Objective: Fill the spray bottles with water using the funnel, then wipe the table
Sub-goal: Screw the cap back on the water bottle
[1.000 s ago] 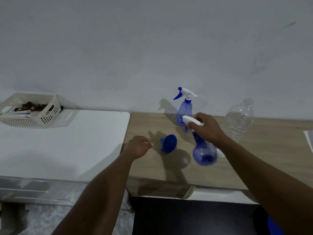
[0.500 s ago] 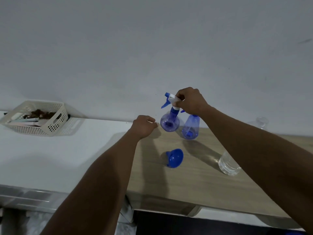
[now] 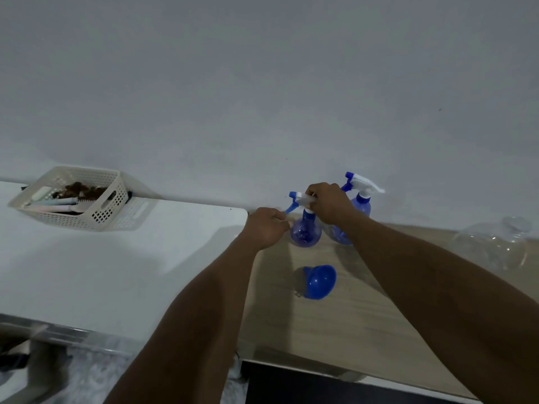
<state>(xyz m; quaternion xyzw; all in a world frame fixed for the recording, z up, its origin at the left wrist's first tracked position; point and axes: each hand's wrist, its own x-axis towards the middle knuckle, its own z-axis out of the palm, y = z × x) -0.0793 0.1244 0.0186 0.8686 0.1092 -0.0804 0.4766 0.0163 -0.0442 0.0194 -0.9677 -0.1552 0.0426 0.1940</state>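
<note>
Moved in since earlier: left hand (image 3: 267, 227), fingers curled, against translucent blue round-bodied spray bottle (image 3: 305, 233) on wooden worktop (image 3: 335, 325); grip unclear. Nearer, blue plastic funnel (image 3: 319, 281) on its side. Gripping the bottle's white trigger head: right hand (image 3: 328, 202). Just behind: second blue spray bottle (image 3: 361, 199).

On the wooden worktop (image 3: 335, 330), a blue plastic spray bottle (image 3: 305, 233) is just left of a second blue plastic spray bottle (image 3: 361, 204) by the far wall (image 3: 262, 97), with a blue plastic funnel (image 3: 320, 281) nearer and a clear plastic bottle (image 3: 493, 246) far right, while a cream lattice basket (image 3: 110, 211) sits on the white worktop (image 3: 116, 272) to the left.
</note>
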